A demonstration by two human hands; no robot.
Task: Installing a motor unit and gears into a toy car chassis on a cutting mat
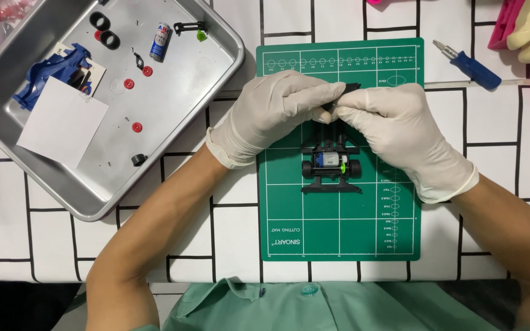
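From the head view, the toy car chassis (331,167) is sitting mid-mat on the green cutting mat (338,233), motor and rear wheels fitted. The left hand (271,113) and right hand (400,132) are pinching a small black part (346,89) above it. Two tyres (104,29), a battery (160,41) and the blue body shell (53,76) are waiting in the metal tray (173,116) at the desk's far-left corner.

The left hand (277,113) and right hand (400,132) meet over the cutting mat (338,227), pinching a small part (345,89). The toy car chassis (331,167) lies on the mat just below them. The tray (216,67) sits left of the left hand, the screwdriver (470,66) beyond the right hand.
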